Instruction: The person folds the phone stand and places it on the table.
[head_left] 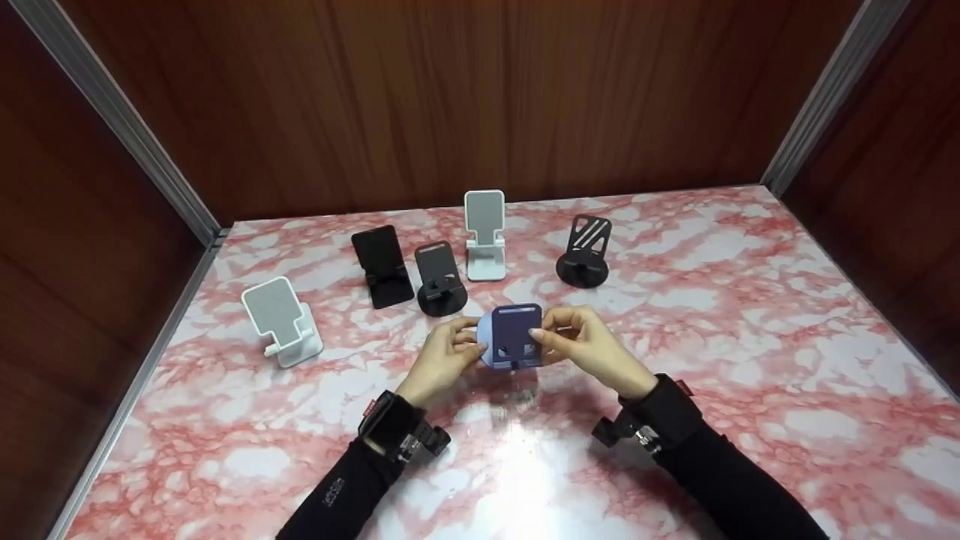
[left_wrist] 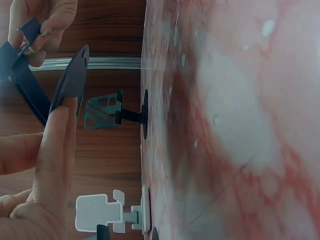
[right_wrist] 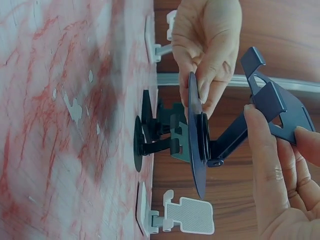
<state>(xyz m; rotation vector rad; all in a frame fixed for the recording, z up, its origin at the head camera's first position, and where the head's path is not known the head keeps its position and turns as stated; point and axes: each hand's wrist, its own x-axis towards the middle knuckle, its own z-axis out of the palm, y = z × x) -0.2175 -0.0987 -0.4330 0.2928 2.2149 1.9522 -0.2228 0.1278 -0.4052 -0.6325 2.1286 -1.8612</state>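
Note:
Both hands hold a dark blue phone stand (head_left: 514,334) in the air over the table. In the right wrist view, its round base (right_wrist: 194,140) stands on edge, joined by a hinged arm (right_wrist: 231,137) to the slotted back plate (right_wrist: 287,112). My left hand (head_left: 444,356) pinches the rim of the base between thumb and fingers. My right hand (head_left: 589,346) grips the back plate at its side, thumb on its face near the small lower hooks. The left wrist view shows the left fingers (left_wrist: 55,135) along the base's flat side.
Behind the hands stand a white phone stand (head_left: 486,236), a black one (head_left: 382,262), a dark round-based one (head_left: 441,277) and a black slotted one (head_left: 589,251). Another white stand (head_left: 285,319) is at left. Wooden panels (head_left: 480,97) wall the marbled table (head_left: 750,337).

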